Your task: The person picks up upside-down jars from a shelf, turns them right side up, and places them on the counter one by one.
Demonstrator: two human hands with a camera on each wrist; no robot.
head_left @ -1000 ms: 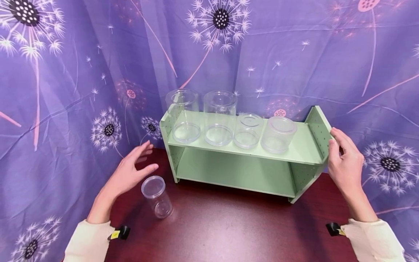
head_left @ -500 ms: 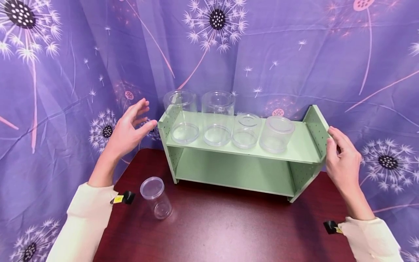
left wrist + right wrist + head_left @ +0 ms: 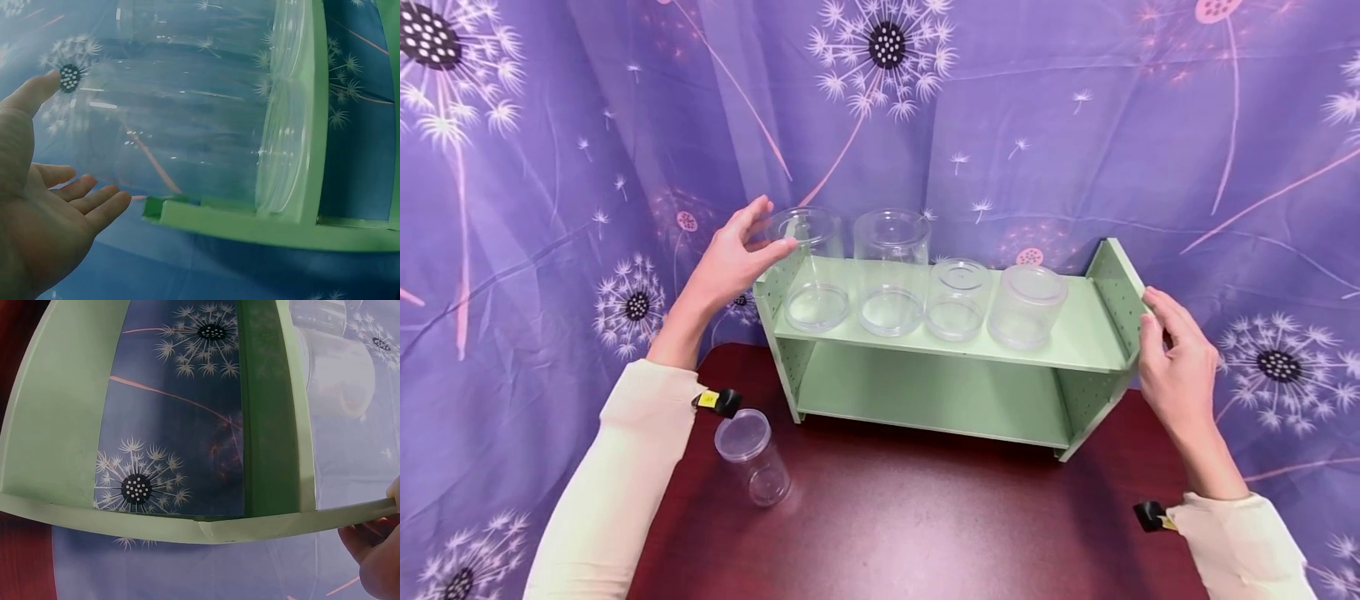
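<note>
My left hand [image 3: 741,262] is beside the rim of a tall clear plastic jar [image 3: 816,283] at the left end of the upper shelf. Its fingers and thumb are spread and hold nothing; in the left wrist view the fingertips [image 3: 115,200] are near the jar's top end. My right hand [image 3: 1180,362] holds the edge of the right side panel [image 3: 1116,300] of a light green two-tier shelf rack [image 3: 940,396]. In the right wrist view its fingers lie on both sides of that panel's edge, partly cut off by the frame.
Another tall clear jar [image 3: 891,275] and two short ones, a clear jar [image 3: 958,300] and a pinkish-rimmed jar [image 3: 1027,308], line the upper shelf. A narrow lidded jar [image 3: 756,458] stands on the dark red table [image 3: 910,533], near my left sleeve. A purple dandelion-print curtain [image 3: 1000,100] hangs behind.
My left hand has risen from near the narrow jar on the table and moved right to the tall jar's rim. My right hand has stayed at the rack's panel.
</note>
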